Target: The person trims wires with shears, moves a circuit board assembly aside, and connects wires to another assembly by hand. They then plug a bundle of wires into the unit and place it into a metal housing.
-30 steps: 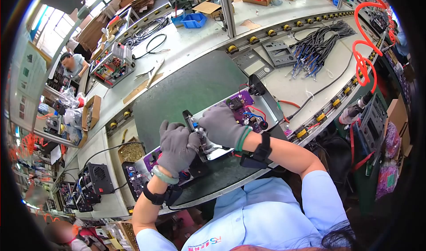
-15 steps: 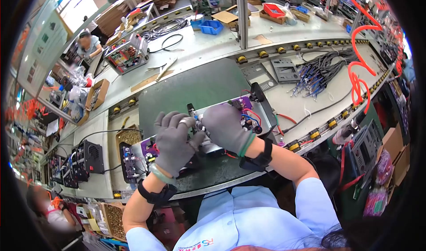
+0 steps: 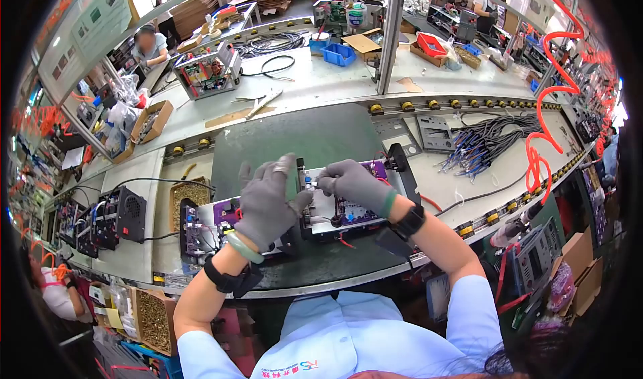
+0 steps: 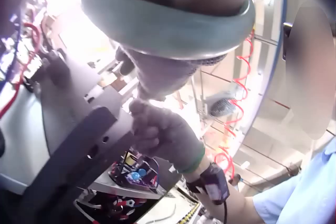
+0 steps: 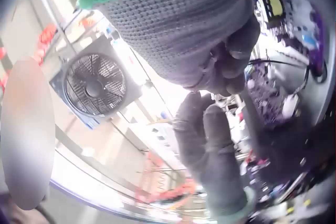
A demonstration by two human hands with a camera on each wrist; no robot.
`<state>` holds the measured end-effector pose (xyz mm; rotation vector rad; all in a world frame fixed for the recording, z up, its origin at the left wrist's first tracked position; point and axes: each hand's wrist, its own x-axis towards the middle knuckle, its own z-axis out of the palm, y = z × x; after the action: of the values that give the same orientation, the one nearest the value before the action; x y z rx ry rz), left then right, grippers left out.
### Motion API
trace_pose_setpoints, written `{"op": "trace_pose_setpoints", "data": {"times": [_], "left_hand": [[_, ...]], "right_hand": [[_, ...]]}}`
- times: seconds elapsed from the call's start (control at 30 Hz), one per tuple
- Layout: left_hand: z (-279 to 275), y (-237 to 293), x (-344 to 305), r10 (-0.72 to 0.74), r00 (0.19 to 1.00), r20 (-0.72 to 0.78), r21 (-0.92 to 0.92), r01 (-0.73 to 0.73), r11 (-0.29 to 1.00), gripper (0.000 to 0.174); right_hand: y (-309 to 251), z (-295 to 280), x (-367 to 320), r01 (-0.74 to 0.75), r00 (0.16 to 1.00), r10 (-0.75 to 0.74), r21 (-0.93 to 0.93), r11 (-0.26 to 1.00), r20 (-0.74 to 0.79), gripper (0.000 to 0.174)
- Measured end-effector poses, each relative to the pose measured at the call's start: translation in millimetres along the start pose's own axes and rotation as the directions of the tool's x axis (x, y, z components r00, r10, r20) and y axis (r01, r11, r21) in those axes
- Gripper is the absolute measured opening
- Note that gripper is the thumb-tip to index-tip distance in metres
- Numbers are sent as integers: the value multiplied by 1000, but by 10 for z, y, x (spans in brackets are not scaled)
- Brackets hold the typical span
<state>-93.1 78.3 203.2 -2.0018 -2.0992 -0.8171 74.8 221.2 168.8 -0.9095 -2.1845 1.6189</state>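
My left hand [image 3: 268, 205], in a grey glove, has its fingers spread and raised at the left side of an open electronics chassis [image 3: 351, 211] with purple circuit boards. The thumb is close to the chassis's dark end panel [image 3: 301, 178]. Over the same chassis is my gloved right hand [image 3: 362, 186], its fingers curled and the tips near the small parts beside that panel. Nothing shows between those fingertips. In the left wrist view the right hand [image 4: 165, 134] appears curled too. A second opened unit [image 3: 224, 211] with a purple board lies left, partly covered by my left forearm.
Both units lie on a green mat [image 3: 335, 128]. To the right are a bundle of black cables [image 3: 492, 141] and a grey panel [image 3: 435, 132]. Further left stand a black fan unit [image 3: 127, 215] and a box of small brass-coloured parts [image 3: 190, 201]. A red coiled hose [image 3: 552, 131] hangs right.
My right hand has drawn back to the right from the left hand, uncovering more of the board and end panel. The left hand's fingers have straightened and lifted. The head view has shifted.
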Motion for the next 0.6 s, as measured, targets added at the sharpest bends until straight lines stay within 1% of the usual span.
{"op": "trace_pose_setpoints", "data": {"times": [0.03,0.1,0.13,0.17,0.23,0.27,0.3,0.37,0.5,0.57,0.6], "left_hand": [[56,-92,-65,-1,1000,-8,-9,1,1000,50],[142,-163,-137,16,974,225,172,-56,983,53],[152,-130,-145,-15,949,315,137,-30,990,53],[145,-101,-135,-22,950,312,136,-22,990,53],[95,-23,-67,-60,911,408,191,-21,981,49],[88,4,-56,-68,909,412,211,-22,977,48],[109,-7,-67,-72,906,417,211,-20,977,48],[160,-46,-98,-4,937,350,213,-75,974,43],[200,-73,-107,-6,943,333,199,-64,978,43],[151,-51,-76,-28,918,395,158,-38,987,49],[154,-52,-67,-33,918,395,156,-32,987,49]], "right_hand": [[52,41,86,-2,1000,2,-12,1000,-2,27],[96,82,192,91,994,-99,-167,982,-39,27],[108,98,216,62,997,-68,-175,983,-32,25],[124,96,223,63,997,-69,-179,982,-24,25],[-14,77,148,-30,999,36,-178,984,34,25],[-38,81,142,-23,998,36,-227,974,50,24],[-32,80,150,-27,998,40,-223,974,54,24],[-14,70,182,-4,999,16,-266,964,43,23],[14,48,257,-16,995,43,-291,957,85,23],[-20,21,257,-28,986,59,-197,980,155,25],[-87,-16,255,-30,985,62,-199,980,160,25]]}}
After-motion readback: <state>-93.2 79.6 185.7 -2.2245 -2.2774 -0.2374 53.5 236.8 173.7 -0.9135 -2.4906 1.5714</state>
